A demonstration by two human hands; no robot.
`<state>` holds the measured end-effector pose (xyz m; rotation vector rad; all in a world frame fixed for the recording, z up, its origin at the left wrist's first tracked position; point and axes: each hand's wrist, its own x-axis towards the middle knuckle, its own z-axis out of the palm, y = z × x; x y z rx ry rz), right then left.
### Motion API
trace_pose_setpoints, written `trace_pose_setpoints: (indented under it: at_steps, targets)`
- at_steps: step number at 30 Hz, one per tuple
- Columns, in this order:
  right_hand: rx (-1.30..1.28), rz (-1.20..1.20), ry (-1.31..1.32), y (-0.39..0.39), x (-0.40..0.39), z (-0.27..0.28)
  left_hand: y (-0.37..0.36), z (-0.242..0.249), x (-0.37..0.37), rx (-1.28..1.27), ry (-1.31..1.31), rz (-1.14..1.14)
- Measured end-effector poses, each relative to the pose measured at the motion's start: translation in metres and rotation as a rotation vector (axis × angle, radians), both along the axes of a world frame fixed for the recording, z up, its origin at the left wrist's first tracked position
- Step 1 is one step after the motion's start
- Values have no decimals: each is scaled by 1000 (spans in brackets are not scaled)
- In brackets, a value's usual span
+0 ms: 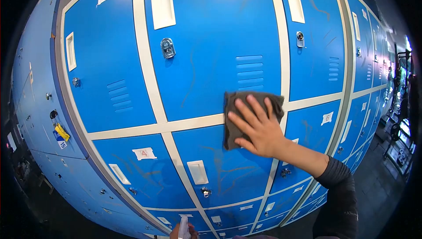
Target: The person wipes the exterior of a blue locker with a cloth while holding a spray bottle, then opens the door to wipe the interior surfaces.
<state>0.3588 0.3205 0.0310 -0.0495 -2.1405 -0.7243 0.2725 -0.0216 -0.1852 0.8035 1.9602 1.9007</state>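
My right hand (259, 129) lies flat with its fingers spread on a dark grey-brown cloth (231, 127). It presses the cloth against the blue locker fronts, over the cream frame bar between an upper door (211, 32) and the lower door (220, 164) beneath it. Smudgy streaks mark the lower door. Only part of my left hand (176, 231) shows at the bottom edge. Its fingers are closed around a narrow whitish object (184, 228), whose lower part is out of view.
Metal latches (167, 48) and door knobs stick out from the lockers. Number labels (144, 153) are taped on several doors. At left, keys with a yellow-and-blue tag (61, 133) hang from a lighter blue locker. Dark floor (373, 168) and racks of equipment (400, 107) lie to the right.
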Motion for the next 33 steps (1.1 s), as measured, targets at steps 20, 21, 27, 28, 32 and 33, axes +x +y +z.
trace_pose_setpoints:
  at_steps: [20,21,27,28,32,33]
  targets:
    - [231,14,846,28,-51,334,-16,-35,-11,72,-211,2]
    - [259,61,787,18,-51,312,-19,-30,-7,113,-224,-7]
    - [313,170,-11,-35,-59,119,-24,-33,-12,6,-43,28]
    - [315,269,-168,-33,-63,80,-24,-31,-10,9,-38,27]
    - [335,403,-395,-29,-65,64,-18,-17,-6,103,-220,8]
    - [303,401,-311,-26,-64,78,-17,-15,-6,144,-318,0]
